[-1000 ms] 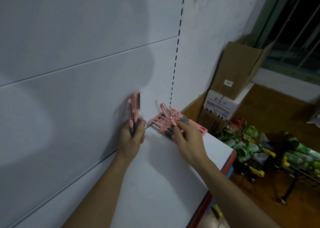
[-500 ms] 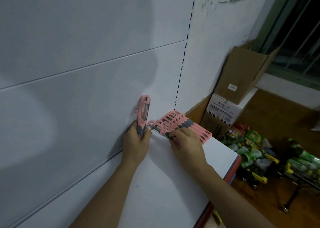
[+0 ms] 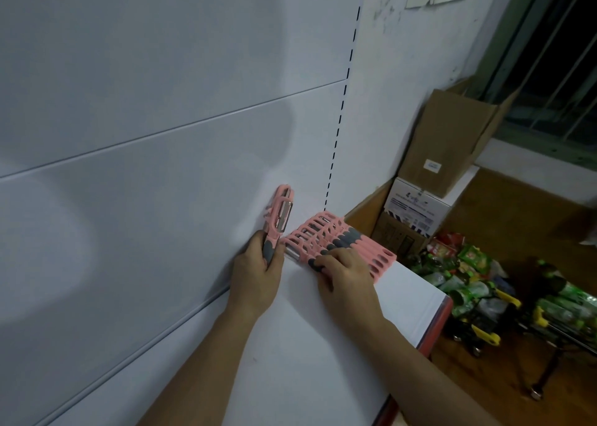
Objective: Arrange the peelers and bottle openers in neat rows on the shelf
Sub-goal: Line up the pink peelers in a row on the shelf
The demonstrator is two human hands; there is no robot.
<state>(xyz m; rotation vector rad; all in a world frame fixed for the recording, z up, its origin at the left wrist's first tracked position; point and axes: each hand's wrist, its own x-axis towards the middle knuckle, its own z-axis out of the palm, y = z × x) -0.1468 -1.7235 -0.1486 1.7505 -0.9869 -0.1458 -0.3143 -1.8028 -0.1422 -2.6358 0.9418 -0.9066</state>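
A row of several pink peelers with grey grips (image 3: 339, 240) lies flat on the white shelf (image 3: 323, 345), at its far right end against the back panel. My left hand (image 3: 256, 273) grips a pink peeler (image 3: 278, 220) by its grey handle and holds it upright, blade up, close to the back panel just left of the row. My right hand (image 3: 347, 272) rests on the near ends of the row, its curled fingertips on the grey grip of the nearest peeler. No bottle opener is in view.
The shelf's red front edge (image 3: 434, 325) runs at the right. Beyond it stand stacked cardboard boxes (image 3: 449, 144) against the wall, and packaged goods with yellow-handled trolleys (image 3: 478, 283) on the brown floor. The white back panel (image 3: 129, 134) rises at the left.
My right hand has laid its peeler flat at the near end of the row and now rests on it. My left hand's upright peeler has stayed beside the back panel.
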